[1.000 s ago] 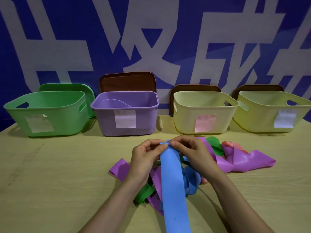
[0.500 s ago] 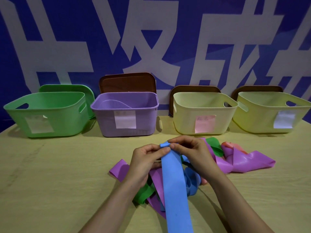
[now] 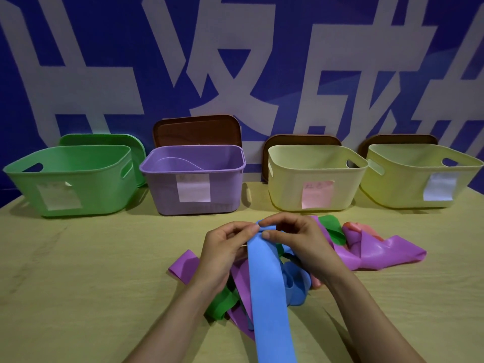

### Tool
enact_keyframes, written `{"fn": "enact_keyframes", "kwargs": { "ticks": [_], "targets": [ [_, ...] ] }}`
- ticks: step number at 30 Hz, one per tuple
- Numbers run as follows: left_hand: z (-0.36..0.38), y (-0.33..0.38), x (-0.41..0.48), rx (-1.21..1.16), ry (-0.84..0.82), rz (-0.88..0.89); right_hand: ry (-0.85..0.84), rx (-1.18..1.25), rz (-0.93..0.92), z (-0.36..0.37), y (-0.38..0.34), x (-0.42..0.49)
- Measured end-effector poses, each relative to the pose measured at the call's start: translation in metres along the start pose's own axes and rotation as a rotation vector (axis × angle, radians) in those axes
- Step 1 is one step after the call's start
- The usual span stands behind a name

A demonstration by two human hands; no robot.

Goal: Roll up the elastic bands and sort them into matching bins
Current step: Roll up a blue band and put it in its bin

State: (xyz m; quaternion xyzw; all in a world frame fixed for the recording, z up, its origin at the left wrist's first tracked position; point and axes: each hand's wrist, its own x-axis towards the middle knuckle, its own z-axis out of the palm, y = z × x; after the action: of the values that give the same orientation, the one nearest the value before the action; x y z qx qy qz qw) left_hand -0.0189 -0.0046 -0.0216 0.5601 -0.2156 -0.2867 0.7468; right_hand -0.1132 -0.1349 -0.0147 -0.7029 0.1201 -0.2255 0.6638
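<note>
A long blue elastic band [image 3: 269, 289] runs from the bottom edge up to my hands, its far end curled into a small roll. My left hand [image 3: 225, 252] and my right hand [image 3: 298, 239] both pinch that rolled end. Beneath lies a tangle of bands: purple [image 3: 379, 254], green [image 3: 331, 227], pink [image 3: 358, 227], another green piece [image 3: 222, 301]. Along the back stand a green bin [image 3: 76, 179], a purple bin [image 3: 193, 179] and two pale yellow bins [image 3: 311, 176] [image 3: 419, 174], each with a paper label.
Lids lean against the blue wall behind the bins: a green lid [image 3: 104, 140] and brown lids [image 3: 196, 131]. The wooden table [image 3: 78, 284] stretches to the left of the pile.
The rolled end of the blue band has grown slightly as my fingers turned it over. Both hands stay at the same spot.
</note>
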Motion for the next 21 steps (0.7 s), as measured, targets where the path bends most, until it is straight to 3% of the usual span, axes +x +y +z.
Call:
{"fn": "enact_keyframes", "kwargs": {
  "ticks": [10, 16, 21],
  "targets": [
    [-0.0031, -0.0027, 0.0008, 0.095, 0.01, 0.111, 0.0, -0.078, 0.016, 0.0018, 0.001, -0.0014],
    [-0.0013, -0.0047, 0.002, 0.015, -0.063, -0.065, 0.031, 0.002, 0.004, 0.0024, 0.0009, -0.0013],
    [-0.0047, -0.0027, 0.0022, 0.039, -0.088, -0.059, 0.029, 0.04, -0.002, 0.0027, 0.0, -0.0025]
  ]
}}
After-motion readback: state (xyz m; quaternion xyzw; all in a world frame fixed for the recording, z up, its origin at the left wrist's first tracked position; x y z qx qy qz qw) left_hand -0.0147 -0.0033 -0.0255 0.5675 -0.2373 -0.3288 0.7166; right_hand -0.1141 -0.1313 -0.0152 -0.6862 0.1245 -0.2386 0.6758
